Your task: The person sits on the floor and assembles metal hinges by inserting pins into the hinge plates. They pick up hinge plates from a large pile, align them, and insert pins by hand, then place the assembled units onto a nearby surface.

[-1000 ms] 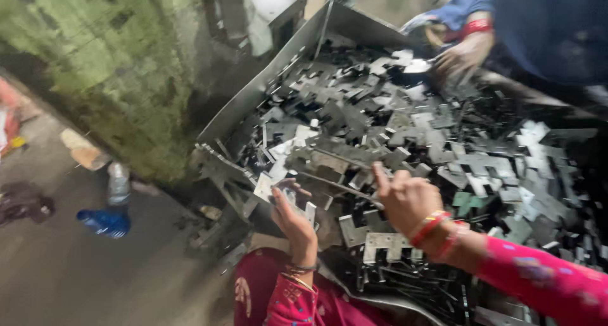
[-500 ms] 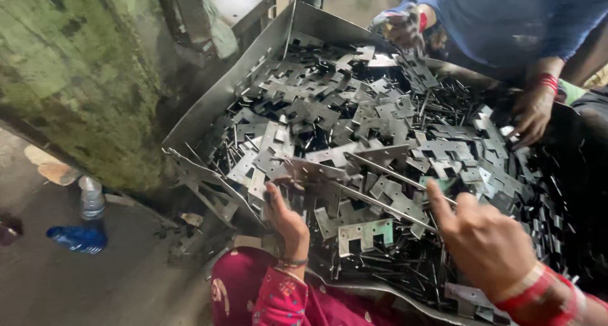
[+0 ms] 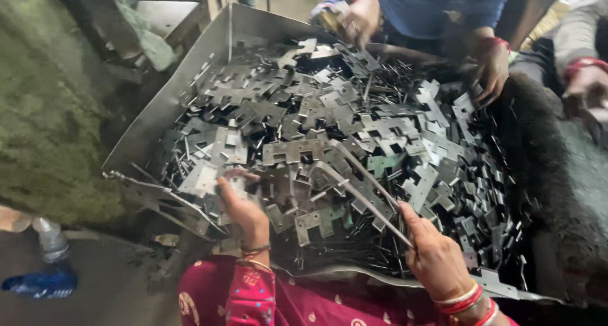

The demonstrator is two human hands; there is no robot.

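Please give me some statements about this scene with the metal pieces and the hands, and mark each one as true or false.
1. The left hand touches flat metal plates near the tray's edge. True.
2. The right hand holds a thin metal rod. True.
3. The metal tray holds only a few pieces. False: it is heaped with stamped pieces.
4. The person works alone. False: another person's hand reaches in at the far side.
5. The right wrist is bare. False: it wears red and white bangles.

1. A small metal workshop: a sheet-metal tray (image 3: 190, 91) brims with stamped steel plates (image 3: 354, 136).
2. Grimy floor (image 3: 95, 281) at 7 o'clock; co-workers' hands (image 3: 491, 69) sorting at 1 o'clock.
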